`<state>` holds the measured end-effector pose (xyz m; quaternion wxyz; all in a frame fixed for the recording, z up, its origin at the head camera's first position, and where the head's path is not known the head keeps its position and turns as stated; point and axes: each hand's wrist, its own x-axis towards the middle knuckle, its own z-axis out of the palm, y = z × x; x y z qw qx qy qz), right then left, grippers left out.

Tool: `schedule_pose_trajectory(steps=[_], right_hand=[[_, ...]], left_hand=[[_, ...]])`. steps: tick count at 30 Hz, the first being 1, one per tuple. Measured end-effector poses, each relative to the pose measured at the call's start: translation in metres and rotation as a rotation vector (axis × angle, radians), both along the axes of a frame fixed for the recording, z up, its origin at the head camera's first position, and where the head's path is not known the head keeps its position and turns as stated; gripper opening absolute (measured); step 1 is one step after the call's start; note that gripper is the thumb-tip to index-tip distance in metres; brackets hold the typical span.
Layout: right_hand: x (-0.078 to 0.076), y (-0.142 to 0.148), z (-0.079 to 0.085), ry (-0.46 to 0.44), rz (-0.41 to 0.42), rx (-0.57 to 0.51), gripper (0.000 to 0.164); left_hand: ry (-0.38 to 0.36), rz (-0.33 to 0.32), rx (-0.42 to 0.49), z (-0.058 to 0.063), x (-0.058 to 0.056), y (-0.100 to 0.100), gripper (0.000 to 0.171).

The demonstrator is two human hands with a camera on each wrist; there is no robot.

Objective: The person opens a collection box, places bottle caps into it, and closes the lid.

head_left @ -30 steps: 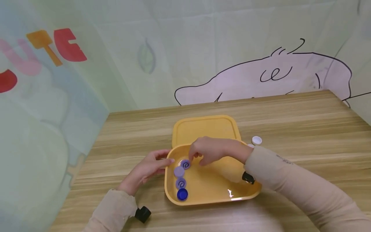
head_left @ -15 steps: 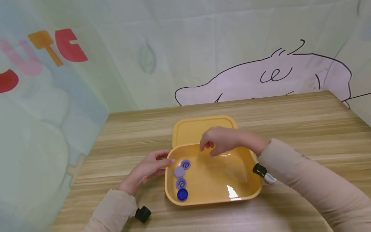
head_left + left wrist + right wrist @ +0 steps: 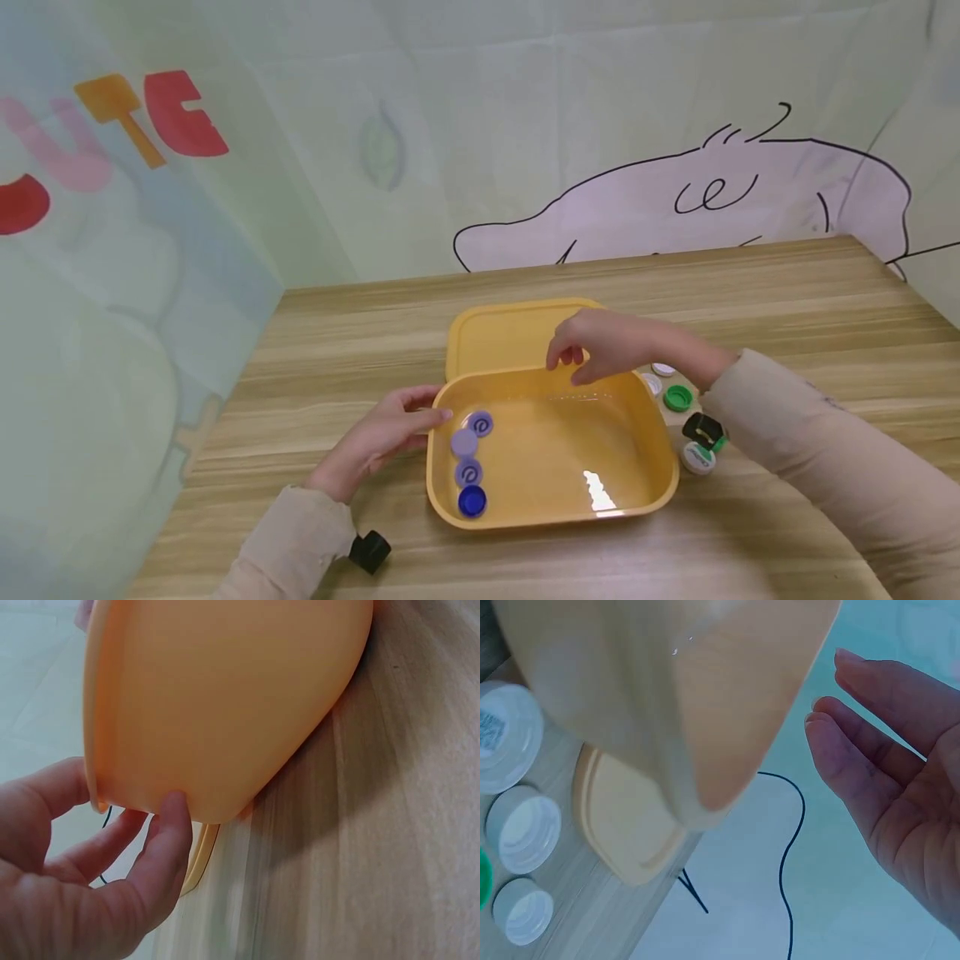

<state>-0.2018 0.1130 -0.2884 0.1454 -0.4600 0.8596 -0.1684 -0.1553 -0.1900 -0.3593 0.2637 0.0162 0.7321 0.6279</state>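
A yellow plastic container [image 3: 547, 450] stands on the table. Along the left side of its floor lie several bottle caps in a row: purple ones with a dark swirl [image 3: 480, 423], a plain light-purple cap [image 3: 464, 442] and a dark blue cap [image 3: 472, 501]. My left hand [image 3: 390, 429] holds the container's left rim, thumb over the edge; its other fingers [image 3: 174, 817] press the outer wall in the left wrist view. Over the back rim hovers my right hand [image 3: 603, 342], holding nothing. Its fingers [image 3: 847, 750] and thumb are apart and relaxed in the right wrist view.
Behind the container lies its yellow lid [image 3: 502, 342], partly hidden. To the right are a green cap [image 3: 678, 398], a white cap with print [image 3: 698, 458] and other white caps [image 3: 523, 829]. A printed cloth backdrop [image 3: 420, 142] hangs behind the wooden table [image 3: 352, 333].
My right hand has risen from beside the purple cap and moved right and back, uncovering caps on the table. The left hand and the row of caps have stayed put.
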Motion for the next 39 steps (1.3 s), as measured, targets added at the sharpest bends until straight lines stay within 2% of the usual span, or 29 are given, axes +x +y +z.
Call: schedule_pose_trajectory(steps=[4, 10, 19, 26, 39], right_hand=[[-0.001, 0.010, -0.002, -0.024, -0.044, 0.016, 0.024], [-0.002, 0.024, -0.003, -0.029, -0.068, 0.021, 0.023], [-0.001, 0.043, -0.004, -0.007, -0.098, -0.015, 0.023], [0.000, 0.059, -0.005, -0.030, -0.155, -0.027, 0.023], [-0.001, 0.092, -0.021, -0.040, -0.208, -0.078, 0.024]], left_hand=[[0.003, -0.002, 0.004, -0.001, 0.000, 0.000, 0.053], [0.009, -0.002, 0.007, 0.000, 0.001, 0.000, 0.053], [0.011, -0.009, 0.003, 0.000, 0.001, 0.000, 0.052], [0.006, -0.002, -0.014, -0.001, 0.000, 0.000, 0.051], [0.014, 0.002, -0.009, -0.002, 0.001, 0.000, 0.051]])
